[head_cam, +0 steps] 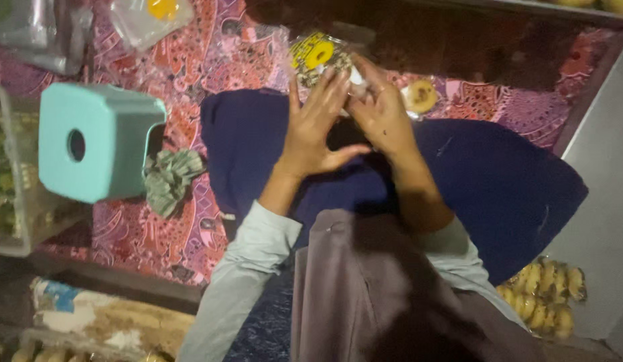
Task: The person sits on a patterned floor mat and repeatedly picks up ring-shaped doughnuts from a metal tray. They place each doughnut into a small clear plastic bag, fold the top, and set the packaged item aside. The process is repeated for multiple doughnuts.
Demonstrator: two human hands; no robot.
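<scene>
I am seeing a dark blue cloth (499, 181) spreading over the patterned pink mat (191, 228), a teal plastic stool (97, 141) lying well apart. Both hands are gripping a clear plastic snack packet with a yellow label (316, 57) at the fingertips: left hand (316, 127) flat against it, right hand (382, 110) pinching its edge.

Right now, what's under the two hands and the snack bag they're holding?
Under the left hand, right hand and clear snack bag lies a dark blue cloth on a red patterned mat. What the cloth covers is hidden.
</scene>
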